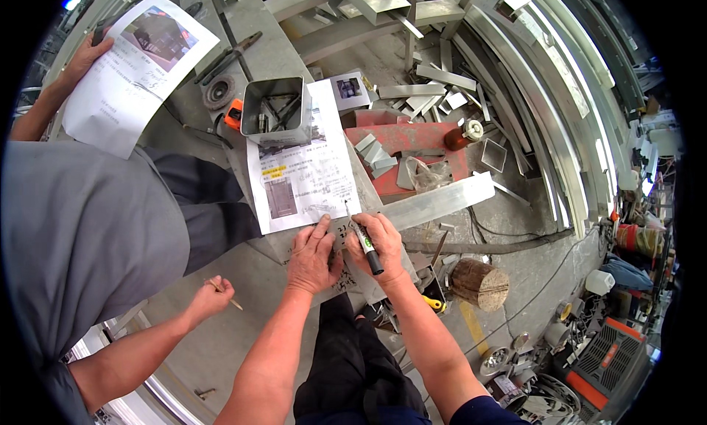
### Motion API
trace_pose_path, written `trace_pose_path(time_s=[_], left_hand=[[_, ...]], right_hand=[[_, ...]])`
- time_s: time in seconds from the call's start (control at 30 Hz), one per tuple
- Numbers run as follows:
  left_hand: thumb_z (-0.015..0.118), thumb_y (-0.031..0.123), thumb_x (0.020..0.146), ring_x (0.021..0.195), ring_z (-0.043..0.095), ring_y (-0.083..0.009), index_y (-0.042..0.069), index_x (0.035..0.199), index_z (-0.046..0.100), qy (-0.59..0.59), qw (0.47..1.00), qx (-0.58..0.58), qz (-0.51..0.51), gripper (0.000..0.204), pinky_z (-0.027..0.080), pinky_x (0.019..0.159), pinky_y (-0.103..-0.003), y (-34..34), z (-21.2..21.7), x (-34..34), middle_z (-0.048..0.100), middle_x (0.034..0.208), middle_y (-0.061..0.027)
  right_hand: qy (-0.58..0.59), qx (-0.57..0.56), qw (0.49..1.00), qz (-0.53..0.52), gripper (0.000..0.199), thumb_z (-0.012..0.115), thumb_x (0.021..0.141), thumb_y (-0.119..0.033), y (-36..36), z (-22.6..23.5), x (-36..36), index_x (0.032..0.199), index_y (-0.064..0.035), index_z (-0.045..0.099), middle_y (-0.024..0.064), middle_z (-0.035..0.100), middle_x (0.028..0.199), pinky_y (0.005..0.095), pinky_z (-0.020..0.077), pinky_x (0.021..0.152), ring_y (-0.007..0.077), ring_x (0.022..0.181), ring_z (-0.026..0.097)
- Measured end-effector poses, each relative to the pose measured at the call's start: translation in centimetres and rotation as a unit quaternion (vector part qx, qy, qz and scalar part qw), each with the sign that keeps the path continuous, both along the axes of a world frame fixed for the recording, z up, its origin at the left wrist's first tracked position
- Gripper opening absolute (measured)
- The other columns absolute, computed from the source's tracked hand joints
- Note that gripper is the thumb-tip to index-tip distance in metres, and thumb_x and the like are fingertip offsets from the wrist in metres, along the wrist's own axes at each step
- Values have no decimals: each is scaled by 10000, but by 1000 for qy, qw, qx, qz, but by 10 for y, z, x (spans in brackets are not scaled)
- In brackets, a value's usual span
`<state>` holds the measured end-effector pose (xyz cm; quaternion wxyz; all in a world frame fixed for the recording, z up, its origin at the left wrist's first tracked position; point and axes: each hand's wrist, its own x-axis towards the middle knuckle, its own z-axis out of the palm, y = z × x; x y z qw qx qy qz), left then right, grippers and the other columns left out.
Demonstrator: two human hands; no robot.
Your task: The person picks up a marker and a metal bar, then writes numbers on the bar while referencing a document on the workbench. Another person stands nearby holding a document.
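My right hand grips a black-and-white marker pen, its tip pointing away from me at the lower right corner of a printed sheet. The sheet lies on a grey metal bench and carries pictures, handwriting and a yellow highlighted patch. Flat beside the sheet's near edge rests my left hand, fingers stretched out and nothing held. Dark handwriting shows on the bench surface between and below my hands. Across the sheet's far end stands a square metal tin with tools inside.
At left, a person in grey holds another printed sheet and a thin stick. An orange tape measure sits beside the tin. Metal offcuts, a brown bottle and a log lie right of the bench.
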<state>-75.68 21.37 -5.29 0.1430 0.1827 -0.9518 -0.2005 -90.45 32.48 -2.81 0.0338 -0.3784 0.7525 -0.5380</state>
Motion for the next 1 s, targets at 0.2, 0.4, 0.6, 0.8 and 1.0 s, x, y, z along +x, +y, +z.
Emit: trace_pose_path(time_s=[0.2, 0.4, 0.6, 0.8, 1.0], left_hand=[[744, 219, 775, 1203, 520, -328, 99, 1190, 585, -4, 1000, -6, -4, 461, 449, 1054, -454, -1, 2, 0, 493, 1568, -91], [727, 233, 790, 1200, 518, -326, 96, 1185, 580, -4, 1000, -12, -3, 443, 446, 1056, -454, 2, 0, -2, 492, 1569, -87], [706, 246, 807, 1189, 524, -328, 98, 1178, 578, 3, 1000, -12, 0, 419, 450, 1050, -458, 0, 1, 0, 497, 1561, -92], [709, 236, 804, 1174, 530, -343, 96, 1179, 567, 14, 1000, -13, -2, 425, 455, 1044, -468, 0, 3, -3, 519, 1539, -107], [716, 223, 800, 1173, 528, -359, 86, 1180, 559, 16, 1000, -4, -4, 433, 455, 1045, -478, 0, 3, -3, 521, 1527, -123]], right_hand=[[7, -6, 1000, -16, 320, 752, 778, -30, 14, 1, -13, 1085, -42, 663, 134, 656, 871, 362, 544, 656, 284, 713, 653], [-23, -28, 996, -79, 252, 754, 900, -28, 31, -2, -13, 1137, -50, 668, 120, 691, 932, 346, 550, 748, 280, 789, 678], [139, 82, 968, -190, 430, 770, 862, -19, 61, -25, 3, 1254, -80, 604, 128, 706, 1198, 480, 474, 1010, 384, 1127, 633], [114, 146, 958, -220, 507, 748, 876, -100, 55, -34, 27, 1327, -129, 518, 167, 669, 1356, 526, 417, 1084, 444, 1249, 597], [96, 153, 966, -183, 472, 764, 883, -107, 51, -34, 26, 1293, -93, 530, 191, 654, 1376, 538, 467, 1106, 452, 1239, 617]])
